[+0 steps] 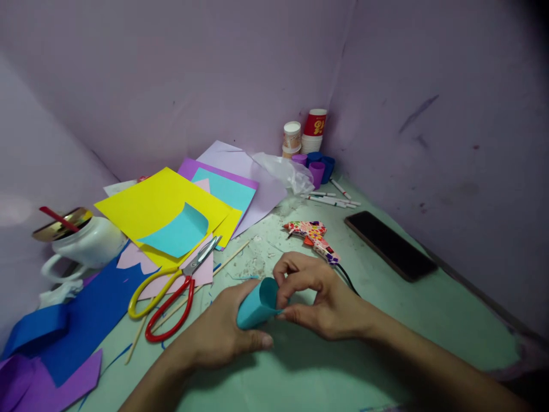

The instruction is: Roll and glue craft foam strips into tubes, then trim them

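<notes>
Both hands meet over the green table near its front edge. My left hand wraps round a small teal paper roll, thumb along its underside. My right hand pinches the open rim of the same roll with fingers and thumb. The roll is curled into a short tube or cone, its mouth facing up and right. A floral-patterned glue gun lies just behind my right hand, its black cord running under the wrist.
Scissors with yellow and red handles lie left of the hands. Yellow, teal and purple paper sheets are stacked behind. A white mug stands far left, a black phone at right, cups and markers in the corner.
</notes>
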